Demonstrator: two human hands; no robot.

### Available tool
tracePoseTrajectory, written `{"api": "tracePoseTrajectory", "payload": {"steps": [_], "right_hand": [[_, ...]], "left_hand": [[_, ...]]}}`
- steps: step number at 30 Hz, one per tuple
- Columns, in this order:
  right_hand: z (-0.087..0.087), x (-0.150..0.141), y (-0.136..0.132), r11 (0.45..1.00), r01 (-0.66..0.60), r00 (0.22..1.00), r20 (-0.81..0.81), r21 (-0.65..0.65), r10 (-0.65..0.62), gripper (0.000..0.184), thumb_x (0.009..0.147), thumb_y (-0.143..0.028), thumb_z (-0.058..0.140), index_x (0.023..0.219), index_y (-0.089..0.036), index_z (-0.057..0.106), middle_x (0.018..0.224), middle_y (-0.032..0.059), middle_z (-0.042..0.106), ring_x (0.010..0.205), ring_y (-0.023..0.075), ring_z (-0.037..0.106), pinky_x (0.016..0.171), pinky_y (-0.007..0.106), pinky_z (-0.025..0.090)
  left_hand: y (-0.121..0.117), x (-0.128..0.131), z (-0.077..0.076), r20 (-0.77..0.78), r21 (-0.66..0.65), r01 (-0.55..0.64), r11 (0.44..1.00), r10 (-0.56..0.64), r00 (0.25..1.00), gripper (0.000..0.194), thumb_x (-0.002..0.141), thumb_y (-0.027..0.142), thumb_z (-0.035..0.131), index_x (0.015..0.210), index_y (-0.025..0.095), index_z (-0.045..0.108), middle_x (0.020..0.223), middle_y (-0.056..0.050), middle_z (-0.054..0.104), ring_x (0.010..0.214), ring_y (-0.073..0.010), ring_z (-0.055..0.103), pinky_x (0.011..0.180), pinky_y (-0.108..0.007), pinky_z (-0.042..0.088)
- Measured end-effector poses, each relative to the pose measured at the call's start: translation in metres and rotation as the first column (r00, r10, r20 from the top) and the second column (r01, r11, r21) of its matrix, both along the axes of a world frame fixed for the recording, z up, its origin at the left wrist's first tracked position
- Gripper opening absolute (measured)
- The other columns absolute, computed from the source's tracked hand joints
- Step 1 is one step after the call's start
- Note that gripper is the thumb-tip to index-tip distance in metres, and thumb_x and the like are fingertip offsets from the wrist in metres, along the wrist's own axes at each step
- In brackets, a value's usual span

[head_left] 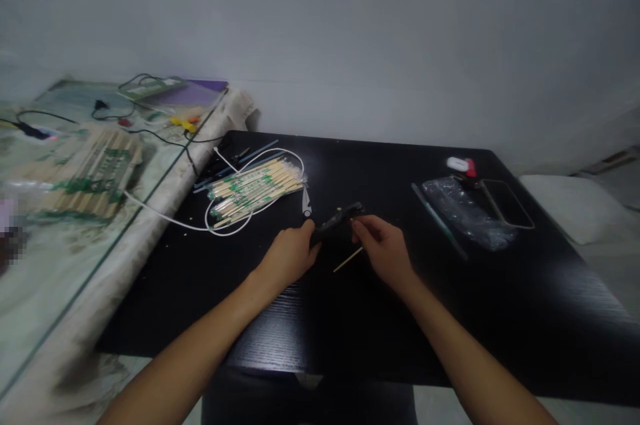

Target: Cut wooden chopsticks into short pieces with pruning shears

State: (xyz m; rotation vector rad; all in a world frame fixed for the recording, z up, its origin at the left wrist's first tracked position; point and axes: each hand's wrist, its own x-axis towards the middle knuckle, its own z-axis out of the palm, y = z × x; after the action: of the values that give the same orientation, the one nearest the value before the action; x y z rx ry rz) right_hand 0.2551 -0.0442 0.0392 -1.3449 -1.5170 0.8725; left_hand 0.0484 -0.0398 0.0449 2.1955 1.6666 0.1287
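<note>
A person's two bare hands meet over the middle of a glossy black table, close together but not clasped. The left hand is closed around one end of a dark, elongated object, which lies between the hands; its exact kind is too blurred to tell. The right hand has its thumb and fingers drawn together at the object's right end; whether they grip it or something else cannot be told. A thin pale stick shows just beneath the right hand, pointing left and nearer. Just beyond the left hand is a small grey pointed tool. Farther left, wrapped bundles of sticks lie with a white cable looped about them. At the right are crumpled clear plastic, a phone and a red-and-white item.
</note>
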Motion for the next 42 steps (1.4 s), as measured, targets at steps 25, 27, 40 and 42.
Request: {"api": "tracePoseTrajectory", "payload": {"steps": [25,27,40,42], "right_hand": [[-0.050,0.001,0.002,0.962,-0.197,0.838,0.542,0.191,0.064,0.040,0.107,-0.028,0.040,0.140,-0.026,0.062,0.092,0.0060,0.072,0.077,0.0182,0.070,0.070,0.030,0.057],[-0.055,0.001,0.002,0.960,-0.191,0.801,0.598,0.206,0.031,0.040,0.107,-0.028,0.040,0.141,-0.026,0.062,0.091,0.0062,0.071,0.075,0.0185,0.069,0.066,0.030,0.056],[-0.060,-0.002,0.009,0.915,-0.196,0.750,0.655,0.354,-0.092,0.029,0.104,-0.023,0.046,0.126,-0.019,0.065,0.104,0.0109,0.073,0.094,0.0258,0.069,0.087,0.042,0.056],[-0.059,-0.002,0.009,0.911,-0.204,0.749,0.656,0.358,-0.090,0.028,0.104,-0.023,0.047,0.124,-0.019,0.066,0.102,0.0106,0.073,0.092,0.0260,0.069,0.086,0.042,0.057]], "left_hand": [[0.008,-0.006,-0.021,0.583,-0.025,-0.166,0.986,0.150,0.799,0.020,0.095,0.035,0.056,0.086,0.019,0.065,0.064,-0.001,0.064,0.058,-0.0160,0.059,0.060,-0.027,0.038],[0.010,-0.008,-0.022,0.581,-0.028,-0.137,0.990,0.128,0.804,0.020,0.095,0.035,0.056,0.087,0.019,0.066,0.069,-0.003,0.067,0.062,-0.0171,0.062,0.062,-0.027,0.039],[0.016,-0.014,-0.029,0.632,0.016,-0.087,0.996,0.058,0.773,0.022,0.094,0.037,0.056,0.086,0.019,0.065,0.069,0.000,0.063,0.063,-0.0164,0.059,0.064,-0.028,0.038],[0.018,-0.016,-0.031,0.672,0.014,-0.120,0.993,0.080,0.736,0.022,0.094,0.037,0.056,0.086,0.019,0.065,0.068,0.001,0.062,0.064,-0.0156,0.057,0.066,-0.027,0.039]]}}
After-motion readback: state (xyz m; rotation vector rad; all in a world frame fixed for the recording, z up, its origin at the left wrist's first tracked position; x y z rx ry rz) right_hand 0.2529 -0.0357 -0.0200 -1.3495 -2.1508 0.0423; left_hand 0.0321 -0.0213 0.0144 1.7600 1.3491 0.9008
